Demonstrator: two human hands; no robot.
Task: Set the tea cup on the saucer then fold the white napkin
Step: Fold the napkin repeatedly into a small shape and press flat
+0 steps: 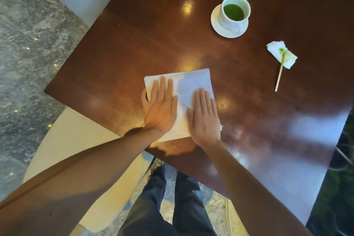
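A white tea cup (235, 12) holding green tea stands on a white saucer (217, 25) at the far right of the dark wooden table (134, 40). A white napkin (191, 82), folded into a rectangle, lies flat near the table's front edge. My left hand (160, 107) presses flat on its left half, fingers spread. My right hand (205, 119) lies flat on its right half, palm down. Neither hand grips anything. The napkin's near part is hidden under my hands.
A crumpled tissue stained green (281, 53) lies to the right of the saucer, with a thin wooden stick (279, 74) resting on it. A cream chair (63, 140) stands at the lower left, beside the table. My legs (172, 207) are below the table's edge.
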